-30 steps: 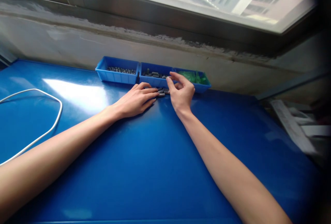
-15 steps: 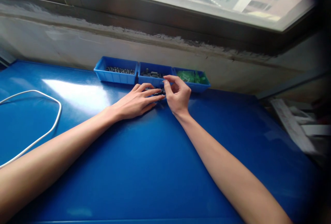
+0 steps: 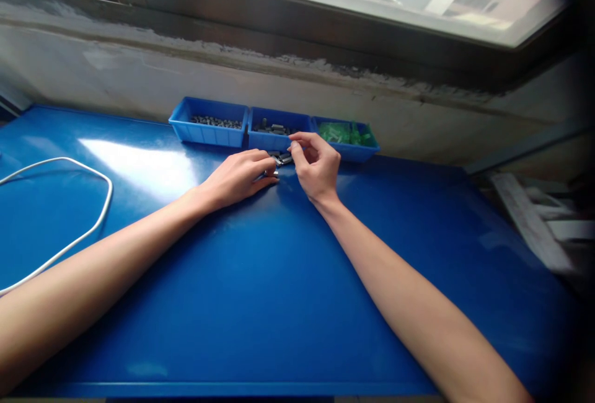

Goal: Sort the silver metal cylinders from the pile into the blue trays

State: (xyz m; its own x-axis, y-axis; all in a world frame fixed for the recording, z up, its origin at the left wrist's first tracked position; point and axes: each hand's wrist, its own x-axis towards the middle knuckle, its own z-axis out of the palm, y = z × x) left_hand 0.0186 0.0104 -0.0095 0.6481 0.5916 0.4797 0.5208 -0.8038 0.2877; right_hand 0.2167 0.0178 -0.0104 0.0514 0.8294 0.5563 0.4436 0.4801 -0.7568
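Curled inward since a moment ago, the left hand (image 3: 242, 175) grips a metal piece (image 3: 276, 174); the right hand (image 3: 318, 170) pinches, its hold unclear. Loose pieces (image 3: 282, 159) lie between, blue bins (image 3: 209, 135) just beyond, white cable (image 3: 110, 186) leftward.

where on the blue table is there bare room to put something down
The widest free patch of the blue table lies between the left forearm and right forearm. Another runs from the right forearm to the table's right edge. It is crowded before the middle blue bin, where the left hand, right hand and small metal parts bunch together.
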